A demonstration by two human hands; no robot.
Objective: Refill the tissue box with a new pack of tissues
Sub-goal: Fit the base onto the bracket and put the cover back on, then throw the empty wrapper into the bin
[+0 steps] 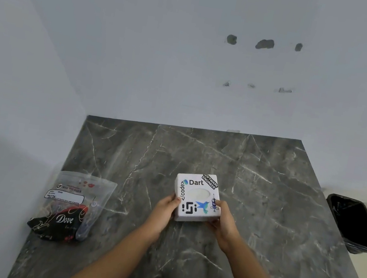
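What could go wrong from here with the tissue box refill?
1. Both hands, left and right, pinch only the near corners of the white tissue box; it may slip while being opened.
2. The new tissue pack lies far left near the table edge; a reach could nudge it off.
3. Whether the box is fully empty cannot be told.

We note a white tissue box (197,198) bearing black and blue stickers. The tabletop (264,201) is grey marble, white-veined. The bin (355,224) is black.

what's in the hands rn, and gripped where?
The white stickered tissue box, held by both: left hand on its left side, right hand on its right side, both near the near edge.
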